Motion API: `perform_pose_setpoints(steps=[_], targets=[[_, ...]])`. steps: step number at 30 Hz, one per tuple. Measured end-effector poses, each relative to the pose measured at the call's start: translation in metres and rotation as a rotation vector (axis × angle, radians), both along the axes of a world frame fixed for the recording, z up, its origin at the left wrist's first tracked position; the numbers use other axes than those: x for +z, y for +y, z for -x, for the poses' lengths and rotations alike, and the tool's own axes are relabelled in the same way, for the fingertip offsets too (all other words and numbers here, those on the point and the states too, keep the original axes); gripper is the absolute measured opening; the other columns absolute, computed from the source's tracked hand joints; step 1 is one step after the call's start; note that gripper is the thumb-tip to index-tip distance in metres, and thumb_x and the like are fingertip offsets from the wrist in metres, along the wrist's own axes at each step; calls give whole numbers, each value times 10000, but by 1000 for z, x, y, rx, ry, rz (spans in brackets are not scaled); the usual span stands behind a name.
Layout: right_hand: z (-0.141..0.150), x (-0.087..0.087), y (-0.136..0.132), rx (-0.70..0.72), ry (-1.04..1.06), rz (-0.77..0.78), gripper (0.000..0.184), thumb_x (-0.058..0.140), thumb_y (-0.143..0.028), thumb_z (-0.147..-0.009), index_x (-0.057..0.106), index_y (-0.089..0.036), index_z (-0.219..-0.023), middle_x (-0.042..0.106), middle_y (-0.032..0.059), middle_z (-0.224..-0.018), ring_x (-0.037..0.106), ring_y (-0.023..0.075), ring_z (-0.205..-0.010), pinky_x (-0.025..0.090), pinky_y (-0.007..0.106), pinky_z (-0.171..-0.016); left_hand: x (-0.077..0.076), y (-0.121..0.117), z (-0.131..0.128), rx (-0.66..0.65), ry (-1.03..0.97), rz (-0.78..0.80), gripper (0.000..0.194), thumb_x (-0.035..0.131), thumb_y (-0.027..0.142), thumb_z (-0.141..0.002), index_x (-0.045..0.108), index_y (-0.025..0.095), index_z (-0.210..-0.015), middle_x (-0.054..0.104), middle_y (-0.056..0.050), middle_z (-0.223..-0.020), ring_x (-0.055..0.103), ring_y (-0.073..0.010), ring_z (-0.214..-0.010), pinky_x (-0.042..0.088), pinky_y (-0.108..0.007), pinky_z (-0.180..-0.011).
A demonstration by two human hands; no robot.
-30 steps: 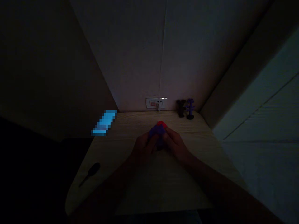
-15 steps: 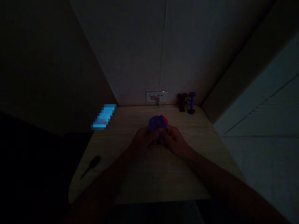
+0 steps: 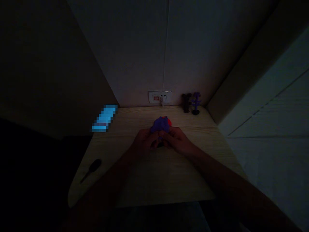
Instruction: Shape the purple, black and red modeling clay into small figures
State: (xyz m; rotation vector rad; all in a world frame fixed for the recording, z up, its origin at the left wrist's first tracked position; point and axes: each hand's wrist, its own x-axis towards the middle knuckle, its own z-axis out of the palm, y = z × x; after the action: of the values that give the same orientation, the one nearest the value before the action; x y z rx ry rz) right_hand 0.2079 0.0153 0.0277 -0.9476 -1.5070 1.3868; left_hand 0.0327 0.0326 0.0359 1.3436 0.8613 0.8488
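A purple, uneven lump (image 3: 159,124), which looks like modelling clay, sits between my two hands above the middle of the table. Bright red material (image 3: 169,122) shows at its upper right edge. My left hand (image 3: 146,138) grips the lump from the left, thumb on its near side. From the right, my right hand (image 3: 176,139) holds the same lump, its thumb pressed close to the other one. The fingers beneath are partly hidden, and dim light blurs the detail. Something dark appears just below the thumbs; I cannot make out what it is.
On the wooden table (image 3: 164,180), a dark tool with a thick end and thin shaft (image 3: 94,166) lies at left. A glowing, pixelated rectangle (image 3: 105,117) is at the back left corner. A brown figure (image 3: 186,103) and a purple figure (image 3: 196,103) stand near the wall socket (image 3: 159,97).
The whole view has shifted slightly, moving everything a little up and left. The purple lump's outline looks more rumpled, with both hands still on it.
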Motion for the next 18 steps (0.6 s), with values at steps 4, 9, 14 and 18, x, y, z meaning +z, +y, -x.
perform_pose_setpoints(steps=[4,9,14,18], targets=[[1,3,-4,46,27,33,552,622,-710,-938,596,-190,-757,512,-61,-536,391,73,-433,314,209,-443,-6,1,1,25,-15,32,490,629,623,-808,564,201,-569,523,6,-432,431,-104,-355,299,-234,-363],[0,9,-8,127,20,94,587,631,-733,-917,549,-197,-690,515,-58,-502,388,69,-417,279,208,-412,-4,-2,4,69,6,-16,589,661,727,-819,599,186,-595,540,7,-454,433,-91,-376,290,-219,-370],[1,10,-8,91,70,116,585,642,-734,-905,551,-199,-687,511,-72,-467,389,62,-396,297,205,-411,1,-4,1,109,45,-41,677,633,793,-840,608,180,-554,503,4,-398,412,-88,-343,266,-220,-353],[2,7,-7,86,85,163,580,652,-746,-884,577,-199,-705,534,-63,-442,415,75,-368,307,212,-391,-1,-3,1,86,-1,87,739,596,869,-784,565,201,-469,489,-27,-350,401,-110,-280,232,-246,-308]])
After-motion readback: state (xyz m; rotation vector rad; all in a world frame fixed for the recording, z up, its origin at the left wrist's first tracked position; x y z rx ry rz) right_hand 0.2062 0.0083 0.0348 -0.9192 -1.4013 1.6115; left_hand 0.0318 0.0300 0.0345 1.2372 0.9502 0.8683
